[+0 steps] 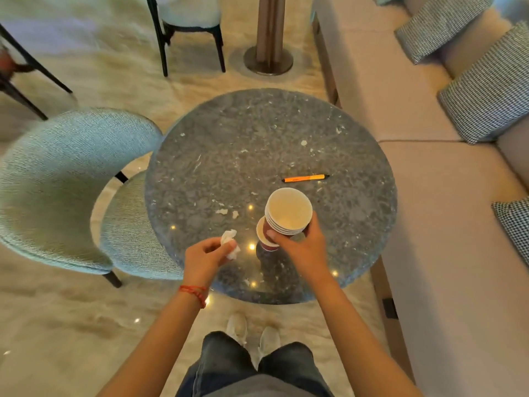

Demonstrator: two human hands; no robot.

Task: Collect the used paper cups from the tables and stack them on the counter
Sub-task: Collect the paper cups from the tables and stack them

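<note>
Right hand (303, 247) grips nested cup stack (287, 212) above single cup (264, 237) on table (229, 144); left hand (206, 257) clutches crumpled napkin (230, 243).

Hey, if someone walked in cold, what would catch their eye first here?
The stack of paper cups gripped by the right hand above the round stone table. Next, the crumpled tissue pinched in the left hand, and an orange pen lying beyond the cups.
</note>
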